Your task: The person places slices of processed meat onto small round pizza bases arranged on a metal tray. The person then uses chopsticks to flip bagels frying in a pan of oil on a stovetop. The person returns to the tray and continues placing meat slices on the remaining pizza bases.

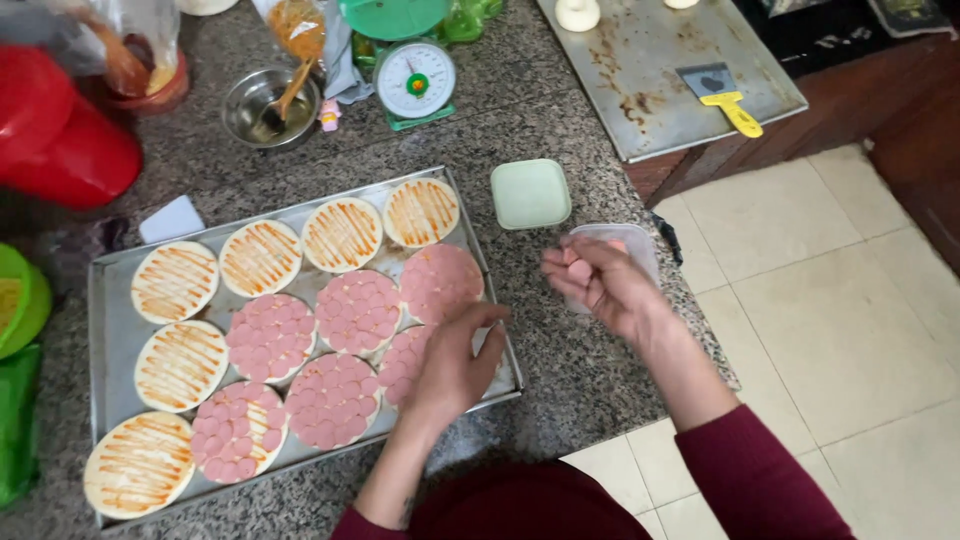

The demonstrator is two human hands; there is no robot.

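1. Tray point(108, 300) on the counter holds twelve round bases. Six on the left and along the top carry only sauce stripes point(175, 281).
2. Five bases are fully covered with pink sausage slices point(358, 312).
3. Left hand point(452, 365), fingers loosely curled, rests on the near-right base; it holds nothing visible.
4. Right hand point(600, 283) pinches a few slices over the clear tub point(640, 245), its green lid point(530, 193) beside it.
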